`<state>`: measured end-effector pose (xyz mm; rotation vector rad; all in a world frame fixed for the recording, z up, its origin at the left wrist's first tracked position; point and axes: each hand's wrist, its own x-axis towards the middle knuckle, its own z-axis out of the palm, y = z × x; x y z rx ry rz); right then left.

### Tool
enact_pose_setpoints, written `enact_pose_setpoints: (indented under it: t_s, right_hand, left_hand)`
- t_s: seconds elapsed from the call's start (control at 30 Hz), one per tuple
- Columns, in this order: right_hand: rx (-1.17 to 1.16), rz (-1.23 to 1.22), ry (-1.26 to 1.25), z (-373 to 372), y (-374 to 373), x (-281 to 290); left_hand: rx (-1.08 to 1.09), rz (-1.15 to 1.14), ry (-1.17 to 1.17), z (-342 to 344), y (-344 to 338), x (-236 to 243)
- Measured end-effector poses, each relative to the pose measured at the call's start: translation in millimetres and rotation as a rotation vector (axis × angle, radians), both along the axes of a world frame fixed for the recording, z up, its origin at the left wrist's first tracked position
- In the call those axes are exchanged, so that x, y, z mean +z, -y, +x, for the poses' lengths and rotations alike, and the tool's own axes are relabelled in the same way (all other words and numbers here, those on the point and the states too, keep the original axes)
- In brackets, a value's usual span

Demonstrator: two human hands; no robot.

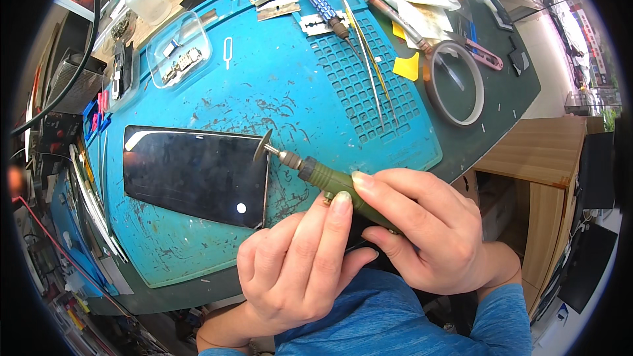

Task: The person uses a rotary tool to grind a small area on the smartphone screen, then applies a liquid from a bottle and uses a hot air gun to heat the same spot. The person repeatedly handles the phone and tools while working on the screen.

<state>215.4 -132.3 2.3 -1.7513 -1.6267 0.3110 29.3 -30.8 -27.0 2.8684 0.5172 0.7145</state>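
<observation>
A green rotary tool with a thin cutting disc at its tip is held in front of me, pointing up and to the left. My right hand grips its body between thumb and fingers. My left hand is closed in a pinch, its fingertips against a small brass-coloured knob on the tool's side. Behind the disc, a black phone screen lies flat on the blue work mat. In this view the disc overlaps the screen's right edge; contact cannot be judged. The tool's rear end is hidden by my right hand.
A blue screwdriver, tweezers and razor blades lie at the back. A tape roll sits at the right. A clear box of small parts and a squeeze bottle stand at the back left.
</observation>
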Motion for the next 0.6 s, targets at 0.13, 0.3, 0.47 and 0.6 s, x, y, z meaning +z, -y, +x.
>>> enact_pose_setpoints:
  t_s: [0.13, 0.3, 0.47, 0.6]
  right_hand:
    - [0.015, -0.002, 0.017, 0.8, -1.0, 0.4]
    - [0.013, -0.004, 0.010, 1.0, -0.2, 0.3]
    - [0.016, 0.001, 0.002, 0.2, -0.7, -0.2]
    - [0.008, -0.014, 0.001, 0.7, -0.1, 0.9]
  left_hand:
    - [0.002, 0.001, -0.002, -0.2, 0.0, 0.1]
    - [0.002, 0.012, 0.006, 0.3, 0.3, -1.1]
    - [0.009, 0.014, 0.009, -0.5, 0.8, -0.8]
    - [0.053, 0.019, 0.064, 4.9, 0.2, -4.3]
